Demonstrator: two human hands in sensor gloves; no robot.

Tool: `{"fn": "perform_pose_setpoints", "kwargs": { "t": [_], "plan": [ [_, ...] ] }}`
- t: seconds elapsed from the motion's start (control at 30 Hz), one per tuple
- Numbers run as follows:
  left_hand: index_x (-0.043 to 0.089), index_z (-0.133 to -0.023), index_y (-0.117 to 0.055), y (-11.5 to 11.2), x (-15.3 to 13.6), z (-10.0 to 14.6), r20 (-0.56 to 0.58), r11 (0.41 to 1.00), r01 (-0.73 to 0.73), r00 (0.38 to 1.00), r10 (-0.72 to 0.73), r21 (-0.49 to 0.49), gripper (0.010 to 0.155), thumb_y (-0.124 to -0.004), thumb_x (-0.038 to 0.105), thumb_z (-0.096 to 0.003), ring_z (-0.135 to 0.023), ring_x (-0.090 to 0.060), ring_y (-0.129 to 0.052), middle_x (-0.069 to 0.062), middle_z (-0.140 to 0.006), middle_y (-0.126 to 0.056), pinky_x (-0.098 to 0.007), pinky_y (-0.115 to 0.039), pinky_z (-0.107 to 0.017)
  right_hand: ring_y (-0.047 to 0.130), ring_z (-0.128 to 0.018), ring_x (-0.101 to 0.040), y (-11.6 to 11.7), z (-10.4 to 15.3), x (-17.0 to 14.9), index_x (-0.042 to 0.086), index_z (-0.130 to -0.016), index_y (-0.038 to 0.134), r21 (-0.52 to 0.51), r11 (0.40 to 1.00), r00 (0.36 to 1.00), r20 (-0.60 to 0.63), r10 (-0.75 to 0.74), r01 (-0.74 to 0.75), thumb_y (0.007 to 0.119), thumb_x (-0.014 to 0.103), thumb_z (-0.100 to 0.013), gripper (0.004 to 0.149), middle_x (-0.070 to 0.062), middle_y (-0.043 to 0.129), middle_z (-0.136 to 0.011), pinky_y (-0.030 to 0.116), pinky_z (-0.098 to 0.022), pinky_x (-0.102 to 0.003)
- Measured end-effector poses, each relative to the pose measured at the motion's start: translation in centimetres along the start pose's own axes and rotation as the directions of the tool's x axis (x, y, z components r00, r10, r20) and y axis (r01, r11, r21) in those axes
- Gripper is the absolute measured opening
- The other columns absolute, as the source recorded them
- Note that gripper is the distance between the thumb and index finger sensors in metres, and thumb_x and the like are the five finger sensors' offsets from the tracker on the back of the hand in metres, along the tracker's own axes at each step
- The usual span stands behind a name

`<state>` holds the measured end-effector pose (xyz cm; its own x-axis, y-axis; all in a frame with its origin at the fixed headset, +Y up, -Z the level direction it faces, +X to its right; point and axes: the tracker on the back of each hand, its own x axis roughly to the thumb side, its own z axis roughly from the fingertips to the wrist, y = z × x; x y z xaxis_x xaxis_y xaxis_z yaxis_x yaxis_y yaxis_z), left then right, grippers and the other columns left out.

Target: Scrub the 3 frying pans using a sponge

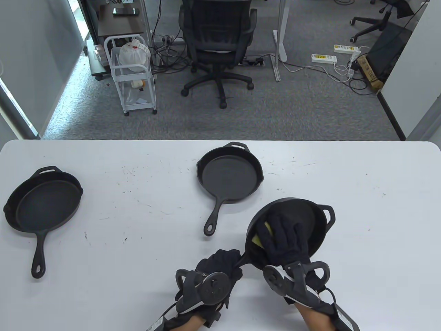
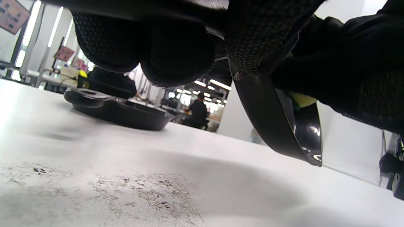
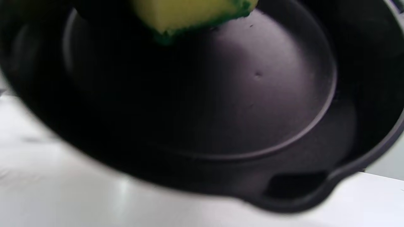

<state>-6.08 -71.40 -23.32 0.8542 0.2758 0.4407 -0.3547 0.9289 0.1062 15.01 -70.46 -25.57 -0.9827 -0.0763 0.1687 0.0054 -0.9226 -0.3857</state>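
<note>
Three black cast-iron frying pans are in the table view. One pan lies flat at the far left and a second pan lies flat in the middle. The third pan is tilted up at the front right. My left hand grips its handle, and its tilted wall shows in the left wrist view. My right hand presses a yellow sponge with a green underside against the inside of this pan. Most of the sponge is hidden under my fingers.
The white table is scuffed with dark specks. Beyond its far edge stand a black office chair, a white wire cart and power strips with cables on grey carpet.
</note>
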Motion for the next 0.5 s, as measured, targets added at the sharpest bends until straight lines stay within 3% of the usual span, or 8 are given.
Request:
{"fn": "perform_pose_setpoints", "kwargs": {
  "t": [0.1, 0.37, 0.5],
  "plan": [
    [0.018, -0.100, -0.076, 0.2, -0.2, 0.0, -0.029, 0.999, 0.030, 0.999, -0.030, 0.019, 0.064, -0.097, 0.037, -0.0428, -0.051, -0.019, -0.105, -0.004, -0.081, -0.092, -0.051, -0.089, -0.053, 0.071, -0.098, -0.031, -0.3, -0.2, -1.6, 0.036, -0.105, 0.030, -0.017, 0.999, 0.997, -0.061, -0.048, 0.047, 0.076, 0.048, -0.045, 0.077, -0.005, 0.043, -0.116, 0.048, -0.076, -0.060],
    [0.016, -0.103, -0.073, 1.6, -3.0, 0.1, -0.229, 0.983, 0.124, 0.969, -0.091, 0.137, 0.064, -0.096, 0.036, -0.0466, -0.041, -0.012, -0.105, -0.004, -0.080, -0.093, -0.046, -0.093, -0.047, 0.074, -0.094, -0.031, -1.4, 0.1, -2.3, 0.036, -0.105, 0.034, -0.082, 0.993, 0.993, -0.080, -0.092, 0.086, 0.076, 0.048, -0.045, 0.075, -0.006, 0.047, -0.115, 0.049, -0.075, -0.060],
    [0.012, -0.103, -0.074, 2.3, -5.3, 0.2, -0.355, 0.983, 0.052, 0.935, 0.015, 0.179, 0.061, -0.091, 0.037, -0.0499, -0.043, -0.013, -0.107, -0.006, -0.079, -0.093, -0.048, -0.094, -0.048, 0.074, -0.094, -0.031, -1.5, 0.4, -1.8, 0.034, -0.106, 0.034, -0.104, 0.987, 0.991, -0.041, -0.124, 0.119, 0.075, 0.049, -0.045, 0.075, -0.006, 0.047, -0.115, 0.049, -0.075, -0.060]
  ]
}}
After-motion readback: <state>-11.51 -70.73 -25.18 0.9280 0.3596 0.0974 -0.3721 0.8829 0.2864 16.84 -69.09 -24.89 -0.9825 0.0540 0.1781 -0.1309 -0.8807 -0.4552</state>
